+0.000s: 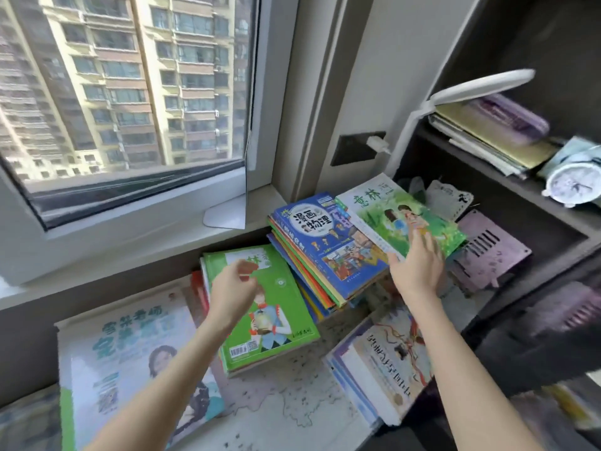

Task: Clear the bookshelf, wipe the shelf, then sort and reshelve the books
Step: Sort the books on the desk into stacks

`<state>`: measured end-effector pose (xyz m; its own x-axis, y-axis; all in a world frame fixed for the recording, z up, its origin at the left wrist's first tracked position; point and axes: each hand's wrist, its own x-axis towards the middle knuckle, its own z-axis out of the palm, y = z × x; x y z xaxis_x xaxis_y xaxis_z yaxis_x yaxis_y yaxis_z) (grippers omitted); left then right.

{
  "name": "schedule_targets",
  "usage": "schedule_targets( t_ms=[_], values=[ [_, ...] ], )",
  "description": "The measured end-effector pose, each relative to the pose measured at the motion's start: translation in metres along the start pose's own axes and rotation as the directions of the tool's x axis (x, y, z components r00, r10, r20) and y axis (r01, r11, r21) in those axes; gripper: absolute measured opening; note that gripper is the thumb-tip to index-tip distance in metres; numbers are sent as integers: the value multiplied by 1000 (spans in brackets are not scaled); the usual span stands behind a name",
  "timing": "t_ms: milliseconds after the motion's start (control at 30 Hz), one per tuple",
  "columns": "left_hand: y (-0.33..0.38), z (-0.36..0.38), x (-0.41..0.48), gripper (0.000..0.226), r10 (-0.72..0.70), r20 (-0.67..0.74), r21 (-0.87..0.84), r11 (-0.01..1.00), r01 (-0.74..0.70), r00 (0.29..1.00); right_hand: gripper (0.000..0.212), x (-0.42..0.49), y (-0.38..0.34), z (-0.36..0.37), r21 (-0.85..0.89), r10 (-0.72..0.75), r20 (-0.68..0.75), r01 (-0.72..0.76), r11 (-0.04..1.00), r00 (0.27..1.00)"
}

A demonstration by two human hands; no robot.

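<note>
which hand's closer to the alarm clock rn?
Right. The right hand holds the magazine, below and left of the clock. The left hand hovers over the green book, much farther left.

I read 漫画物理 on the blue book (328,242) topping the stack, and 意林 on the green-covered book (406,213) beside it. Print on the other covers is too blurred to read.
</note>
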<state>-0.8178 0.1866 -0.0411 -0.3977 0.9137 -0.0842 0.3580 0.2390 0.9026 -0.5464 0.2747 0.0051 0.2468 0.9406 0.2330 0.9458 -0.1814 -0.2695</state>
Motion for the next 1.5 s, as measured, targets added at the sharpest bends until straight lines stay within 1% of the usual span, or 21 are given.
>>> schedule_targets(
  t_ms=[100, 167, 300, 467, 567, 633, 700, 800, 867, 933, 967, 1000, 1033, 1067, 1100, 1133, 1200, 1267, 1333, 1433, 1500],
  values=[
    [38, 32, 10, 25, 83, 82, -95, 993, -75, 993, 90, 32, 26, 15, -285, 67, 244, 6, 959, 967],
    [52, 47, 15, 22, 102, 129, -107, 990, -88, 986, 89, 38, 40, 31, -335, 21, 309, 88, 938, 951],
    [63, 60, 20, 25, 100, 211, -77, 993, -85, 972, 78, 43, 57, 41, -277, -125, 246, 194, 941, 961],
    [70, 68, 25, 23, 42, 294, -129, 992, -3, 955, 67, 48, 49, 20, -219, -113, 217, 161, 962, 970],
    [78, 79, 28, 18, -26, 348, -224, 968, 110, 937, 43, 53, 44, -7, -41, -103, 190, 113, 993, 976],
    [87, 84, 26, 15, -45, 394, -302, 937, 175, 918, 37, 54, 36, -29, 97, -77, 90, 69, 993, 993],
    [98, 90, 23, 23, -37, 476, -408, 875, 258, 879, 29, 45, 23, -43, 148, -114, -17, 115, 982, 993],
    [113, 98, 27, 37, -20, 592, -509, 766, 392, 806, 26, 4, -1, -49, 209, -217, -85, 230, 950, 973],
    [115, 107, 33, 40, -83, 602, -522, 712, 470, 794, 25, -28, -10, -42, 234, -357, -18, 351, 907, 934],
    [105, 110, 35, 25, -274, 489, -482, 706, 519, 828, 40, -48, -12, -33, 248, -502, 206, 451, 857, 840],
    [94, 109, 36, 14, -356, 397, -464, 718, 520, 846, 49, -50, -9, -32, 349, -515, 338, 403, 846, 788],
    [81, 106, 37, 7, -391, 335, -454, 730, 510, 857, 56, -49, -7, -35, 490, -499, 391, 283, 824, 773],
    [72, 100, 38, 7, -391, 304, -464, 736, 494, 869, 59, -41, 1, -31, 552, -432, 360, 184, 813, 827],
    [65, 92, 40, 11, -382, 294, -480, 734, 481, 876, 54, -28, 11, -25, 511, -335, 311, 141, 848, 889],
    [59, 82, 42, 14, -366, 283, -483, 744, 461, 887, 49, -13, 23, -15, 340, -246, 279, 144, 929, 928],
    [56, 71, 43, 16, -353, 262, -476, 762, 438, 898, 55, 0, 35, -6, 126, -181, 278, 151, 980, 943],
    [54, 47, 44, 15, -335, 235, -468, 783, 408, 912, 82, 19, 53, 12, -189, -91, 344, 164, 968, 935],
    [51, 24, 43, 12, -331, 236, -464, 788, 405, 914, 82, 29, 60, 31, -338, -69, 356, 198, 920, 932],
    [42, 6, 39, 8, -347, 238, -449, 789, 419, 907, 65, 34, 62, 38, -346, -105, 285, 204, 916, 953],
    [31, -7, 34, 6, -363, 241, -438, 787, 435, 900, 36, 43, 48, 17, -240, -132, 106, 154, 959, 986],
    [25, -7, 33, 9, -366, 252, -446, 777, 443, 896, 24, 39, 33, -3, -158, -199, 2, 197, 968, 980]
  ],
)
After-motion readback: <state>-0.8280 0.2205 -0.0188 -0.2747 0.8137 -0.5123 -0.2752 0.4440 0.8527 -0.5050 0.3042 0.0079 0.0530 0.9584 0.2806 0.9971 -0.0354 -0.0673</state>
